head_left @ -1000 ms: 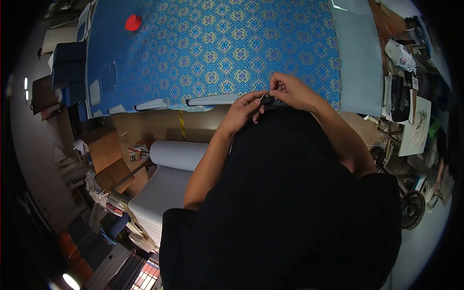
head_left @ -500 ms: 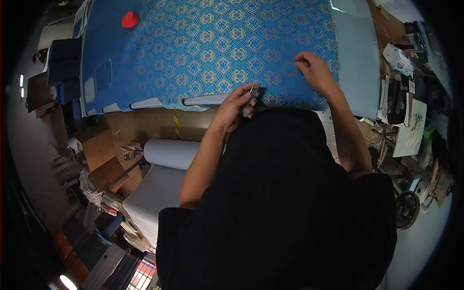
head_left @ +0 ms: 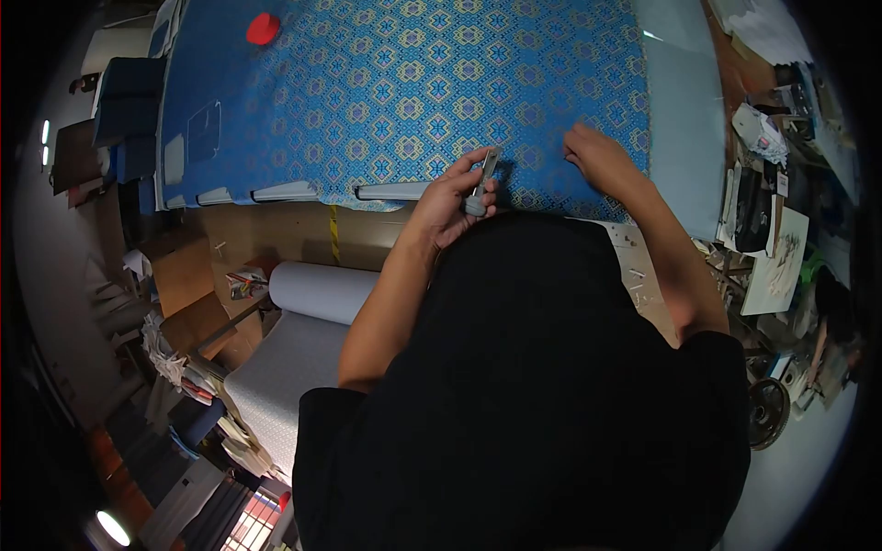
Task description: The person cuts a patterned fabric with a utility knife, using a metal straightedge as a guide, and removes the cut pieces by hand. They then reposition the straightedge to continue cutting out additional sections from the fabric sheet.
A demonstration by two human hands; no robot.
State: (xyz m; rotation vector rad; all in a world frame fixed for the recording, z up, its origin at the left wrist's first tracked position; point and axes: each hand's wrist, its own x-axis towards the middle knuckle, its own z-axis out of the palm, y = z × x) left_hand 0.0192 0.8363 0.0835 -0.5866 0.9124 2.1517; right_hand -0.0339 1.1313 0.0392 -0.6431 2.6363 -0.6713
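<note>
Blue brocade fabric with a yellow and purple diamond pattern is spread over the table in front of me. My left hand is closed around a small grey hand tool with a flat metal end, held at the near edge of the cloth. I cannot make out the tool's exact kind. Farther right, my right hand is over the fabric, its fingers curled together; whatever is in them, if anything, is hidden. A red round object lies on the cloth at the far left.
Below the table on the left stands a roll of grey material. A pale strip of table runs along the right side, with a stack of papers and boards beyond it. Cardboard leans at the left.
My right hand has moved slightly nearer to me, its fingers still curled. The tool in my left hand has turned a little more upright. The whole view has shifted slightly.
</note>
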